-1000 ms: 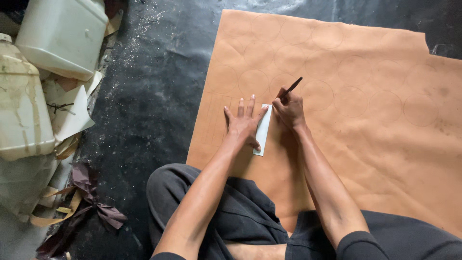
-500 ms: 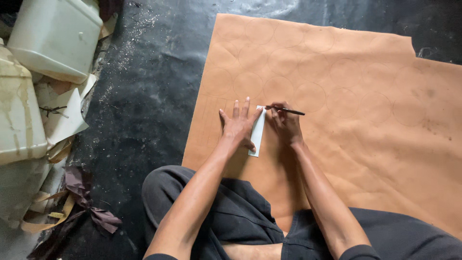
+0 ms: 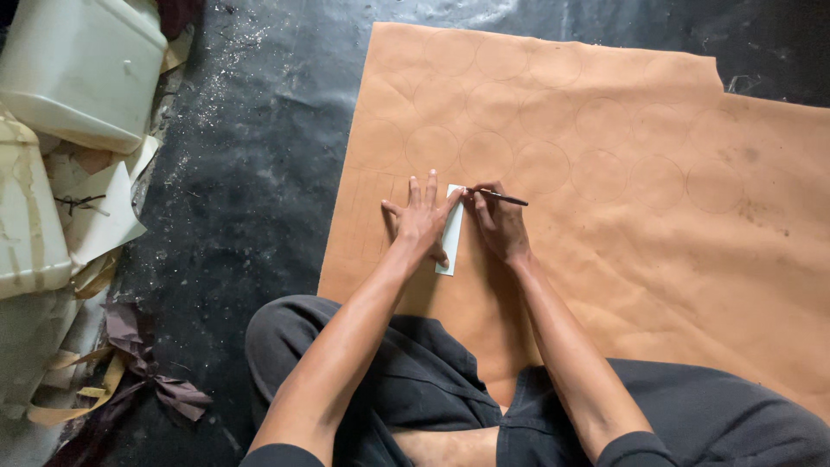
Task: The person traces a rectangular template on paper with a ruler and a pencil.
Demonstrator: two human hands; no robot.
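Dark, gritty concrete floor lay under a large tan sheet spread flat, probably leather or heavy paper, with a ragged upper right edge. Faint traced circles ran across it in rows, and faint straight lines showed near its left edge.

A person sat at the sheet's near edge in dark trousers. The left hand lay flat with fingers spread, pressing a narrow white rectangular template onto the sheet; it gripped nothing. The right hand was closed in a writing grip on a thin dark pen, its tip at the template's top right corner.

The step in hand looked like tracing the template's outline, at or near a corner. The next stroke would seem to call for the left palm keeping the template from sliding while the tip ran tight along its edge; any slip would skew the line.

To the left, off the sheet, stood pale plastic containers, with torn paper scraps and a crumpled brown strip beside them. White dust speckled the floor near the top.
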